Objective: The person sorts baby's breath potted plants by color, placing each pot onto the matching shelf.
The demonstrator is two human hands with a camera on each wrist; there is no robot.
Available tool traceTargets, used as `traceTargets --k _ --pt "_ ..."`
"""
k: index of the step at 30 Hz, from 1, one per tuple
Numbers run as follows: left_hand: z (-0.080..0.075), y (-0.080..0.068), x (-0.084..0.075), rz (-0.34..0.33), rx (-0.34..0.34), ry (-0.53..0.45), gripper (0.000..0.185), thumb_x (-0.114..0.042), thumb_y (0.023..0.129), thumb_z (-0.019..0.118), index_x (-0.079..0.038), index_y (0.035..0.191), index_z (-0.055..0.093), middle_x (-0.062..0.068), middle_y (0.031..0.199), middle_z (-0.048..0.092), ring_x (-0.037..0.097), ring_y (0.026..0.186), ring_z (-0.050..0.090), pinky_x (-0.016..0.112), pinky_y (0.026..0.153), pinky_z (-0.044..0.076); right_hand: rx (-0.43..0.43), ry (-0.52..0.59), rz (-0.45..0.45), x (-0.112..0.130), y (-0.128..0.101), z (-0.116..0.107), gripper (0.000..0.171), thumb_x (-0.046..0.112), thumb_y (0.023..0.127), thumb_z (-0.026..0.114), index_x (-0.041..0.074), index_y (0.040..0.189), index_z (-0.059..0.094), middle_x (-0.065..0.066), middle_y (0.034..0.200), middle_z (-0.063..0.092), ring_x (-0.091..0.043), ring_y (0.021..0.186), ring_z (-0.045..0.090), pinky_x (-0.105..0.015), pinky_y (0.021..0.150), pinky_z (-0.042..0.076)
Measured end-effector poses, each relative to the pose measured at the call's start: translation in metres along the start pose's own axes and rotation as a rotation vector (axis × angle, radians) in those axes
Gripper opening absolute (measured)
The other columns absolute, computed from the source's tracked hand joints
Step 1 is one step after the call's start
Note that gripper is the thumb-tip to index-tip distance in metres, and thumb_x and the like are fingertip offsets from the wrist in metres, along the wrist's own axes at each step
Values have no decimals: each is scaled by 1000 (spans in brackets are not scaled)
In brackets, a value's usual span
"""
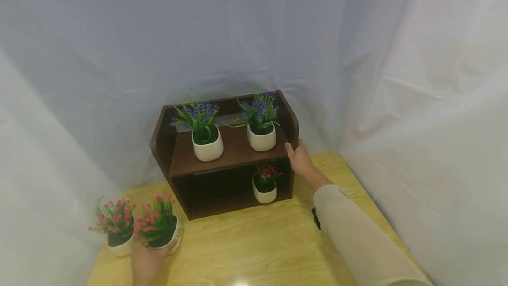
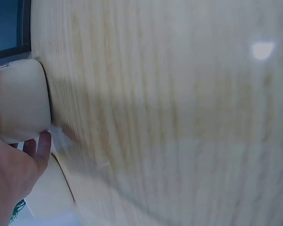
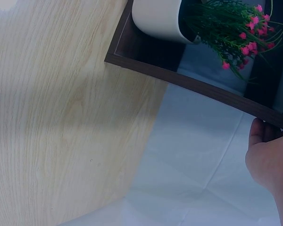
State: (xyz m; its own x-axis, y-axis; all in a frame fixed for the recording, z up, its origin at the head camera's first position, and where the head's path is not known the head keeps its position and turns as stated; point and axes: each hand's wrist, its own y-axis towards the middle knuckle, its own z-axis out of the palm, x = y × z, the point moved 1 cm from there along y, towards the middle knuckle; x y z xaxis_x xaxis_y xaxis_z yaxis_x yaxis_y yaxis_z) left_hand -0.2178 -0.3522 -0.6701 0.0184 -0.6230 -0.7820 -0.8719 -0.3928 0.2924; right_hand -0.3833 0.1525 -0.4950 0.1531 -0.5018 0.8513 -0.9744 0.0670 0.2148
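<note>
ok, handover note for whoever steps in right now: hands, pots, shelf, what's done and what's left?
Left hand: wrapped round the nearer red-flower pot at the table's front left; second red-flower pot stands right beside it.
Right hand: gripping the right side panel of the brown shelf, holding no pot.
Done: two blue-flower pots on the upper board, one red-flower pot in the lower bay, right side.
Left, probably: the two red pots on the table; the lower bay's left side is free.

Two blue-flowered pots (image 1: 207, 141), three pink-flowered pots (image 1: 265, 188), one shelf (image 1: 234, 152), one table (image 1: 254, 246)
</note>
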Motion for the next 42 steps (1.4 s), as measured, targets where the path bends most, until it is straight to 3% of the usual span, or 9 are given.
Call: traceTargets --k 3,8,15,21,24,27,29,31,42 --pt "2 -7 -6 18 -22 -21 141 -25 60 109 -12 171 25 28 165 48 51 149 52 19 131 30 -7 -2 4 0 0 -1 50 27 115 47 -15 141 45 -39 139 48 -53 137 49 -61 125 39" --pt "5 -19 -22 45 -28 -15 142 -23 59 109 -3 170 24 34 168 40 58 150 47 55 132 34 9 -6 23 0 0 -2 51 29 116 45 -14 143 43 -38 141 46 -53 139 49 -61 126 39" --pt "11 -34 -47 59 -35 -9 128 -23 55 111 -2 161 42 29 155 57 49 141 58 22 129 38 11 -3 24 2 -3 -4 51 28 116 46 -15 143 43 -39 141 46 -53 139 48 -62 126 39" --pt "21 -53 -63 -14 -24 -1 120 -26 58 109 8 154 44 36 142 60 56 131 62 66 114 49 17 5 30 2 -3 -6 52 29 116 46 -14 144 42 -39 143 45 -53 141 47 -62 127 38" --pt "26 -57 -73 -16 -7 -55 121 -24 57 110 4 156 45 31 145 63 51 133 64 47 120 51 16 1 27 3 -3 -6 51 29 116 46 -14 144 42 -39 143 45 -53 142 47 -61 127 38" --pt "34 -64 -79 1 -13 -45 115 -24 56 110 8 149 49 32 137 66 51 126 67 46 115 56 15 1 20 4 -2 -7 51 29 116 46 -15 143 43 -39 142 46 -53 141 47 -61 128 38" --pt "40 -67 -82 11 -5 -33 114 -25 56 110 9 148 50 33 135 66 51 124 68 46 113 58 17 -3 17 5 -2 -6 52 29 116 46 -15 143 42 -40 142 45 -54 141 47 -62 127 37" --pt "47 -74 -85 8 -13 -4 110 -25 57 109 13 142 51 37 129 65 55 119 68 67 106 55 21 -7 17 5 -2 -6 52 29 116 45 -16 142 42 -40 142 45 -54 141 47 -62 127 37" --pt "87 -87 -108 130 -15 -4 102 -25 57 108 13 135 55 32 118 63 49 111 66 65 100 56 22 -14 24 5 -3 -2 52 29 115 45 -16 140 42 -40 141 44 -55 140 48 -63 127 37"
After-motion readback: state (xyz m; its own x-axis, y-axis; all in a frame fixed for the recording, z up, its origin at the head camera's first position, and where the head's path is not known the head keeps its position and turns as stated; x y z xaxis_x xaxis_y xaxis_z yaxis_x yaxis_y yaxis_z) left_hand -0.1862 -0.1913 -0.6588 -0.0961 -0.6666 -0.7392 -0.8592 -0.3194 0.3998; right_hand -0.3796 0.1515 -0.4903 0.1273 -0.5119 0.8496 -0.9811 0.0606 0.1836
